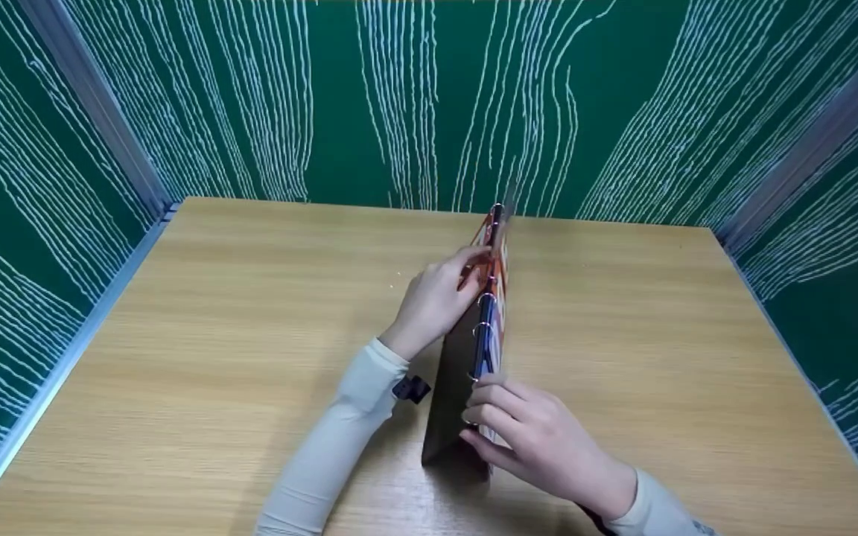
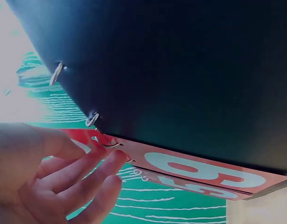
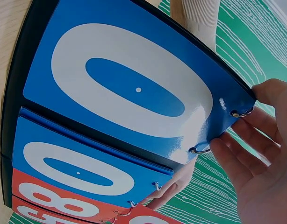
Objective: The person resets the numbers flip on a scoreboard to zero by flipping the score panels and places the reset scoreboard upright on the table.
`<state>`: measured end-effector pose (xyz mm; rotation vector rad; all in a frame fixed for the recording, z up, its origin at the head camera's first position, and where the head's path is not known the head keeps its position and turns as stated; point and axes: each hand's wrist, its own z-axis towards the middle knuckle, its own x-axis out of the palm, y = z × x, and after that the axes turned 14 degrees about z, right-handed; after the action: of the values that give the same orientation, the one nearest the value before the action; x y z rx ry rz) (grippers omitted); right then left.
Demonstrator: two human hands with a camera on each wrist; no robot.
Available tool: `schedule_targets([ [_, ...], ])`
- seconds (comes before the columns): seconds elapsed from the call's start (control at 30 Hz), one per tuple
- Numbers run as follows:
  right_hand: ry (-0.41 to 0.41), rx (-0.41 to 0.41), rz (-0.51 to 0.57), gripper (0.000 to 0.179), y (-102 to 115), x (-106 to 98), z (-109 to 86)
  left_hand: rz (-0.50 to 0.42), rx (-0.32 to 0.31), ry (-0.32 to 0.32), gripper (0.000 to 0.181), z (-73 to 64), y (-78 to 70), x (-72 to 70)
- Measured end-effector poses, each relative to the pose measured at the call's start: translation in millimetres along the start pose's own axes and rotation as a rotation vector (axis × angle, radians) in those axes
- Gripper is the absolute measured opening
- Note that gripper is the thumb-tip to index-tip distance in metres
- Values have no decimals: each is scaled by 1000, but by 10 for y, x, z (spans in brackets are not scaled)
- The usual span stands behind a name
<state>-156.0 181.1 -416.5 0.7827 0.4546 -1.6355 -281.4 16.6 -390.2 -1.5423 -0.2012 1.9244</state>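
Observation:
A tabletop flip scoreboard (image 1: 453, 394) stands like a tent on the table, seen nearly edge-on in the head view, its black back toward the left. Metal rings along its top edge carry number cards. In the right wrist view, a large blue card (image 3: 129, 116) and a smaller blue card (image 3: 115, 179) each read 0; red cards (image 3: 64, 201) lie beyond. My left hand (image 1: 436, 298) pinches a red card (image 2: 78, 136) at the far part of the top edge. Holding the near top corner by the rings, my right hand (image 1: 541, 439) has its fingers curled round the edge.
The scoreboard rests on a light wooden table (image 1: 287, 298). Green walls (image 1: 339, 104) with wavy white lines rise behind and at both sides, joined by grey corner posts (image 1: 97, 97). A small black device (image 1: 412, 388) sits at my left wrist.

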Motion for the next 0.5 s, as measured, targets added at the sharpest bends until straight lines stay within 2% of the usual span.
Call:
schedule_targets([
  [0.2, 0, -6, 6, 14, -8, 4, 3, 63, 72, 45, 39, -12, 2, 52],
  [0.4, 3, 2, 0, 12, -5, 3, -8, 217, 210, 69, 35, -7, 41, 105],
  [0.5, 1, 3, -4, 15, -4, 3, -7, 250, 247, 69, 36, -2, 58, 119],
])
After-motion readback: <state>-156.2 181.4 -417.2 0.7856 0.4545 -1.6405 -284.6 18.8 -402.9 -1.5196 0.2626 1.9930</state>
